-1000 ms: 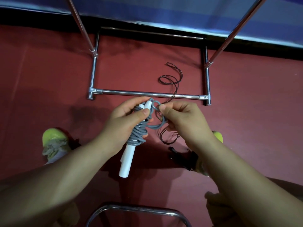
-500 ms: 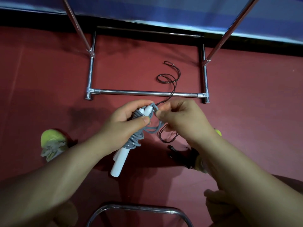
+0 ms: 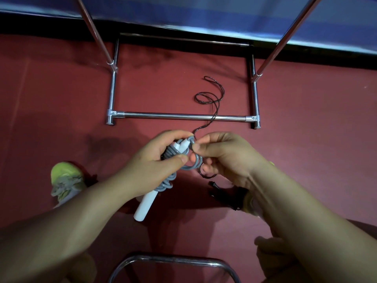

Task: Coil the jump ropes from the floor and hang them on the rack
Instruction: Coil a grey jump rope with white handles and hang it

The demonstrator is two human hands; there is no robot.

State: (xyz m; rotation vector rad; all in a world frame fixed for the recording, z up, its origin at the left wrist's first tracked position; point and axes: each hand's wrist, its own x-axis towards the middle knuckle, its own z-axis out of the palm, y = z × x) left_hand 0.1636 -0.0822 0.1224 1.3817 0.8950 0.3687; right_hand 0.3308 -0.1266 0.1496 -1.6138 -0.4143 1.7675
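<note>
My left hand (image 3: pixel 151 168) grips the coiled grey jump rope (image 3: pixel 173 158) by its white handles (image 3: pixel 145 203) above the red floor (image 3: pixel 61 103), while my right hand (image 3: pixel 222 158) pinches its loose loop just beside.

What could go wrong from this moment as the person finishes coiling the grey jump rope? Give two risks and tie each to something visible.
1. The right hand pinches only the end loop of the grey rope; if that grip slips, the wraps held by the left hand may loosen.
2. The dark rope trails over the rack's floor bar and passes close to the hands, so it might tangle into the coil or snag.
</note>
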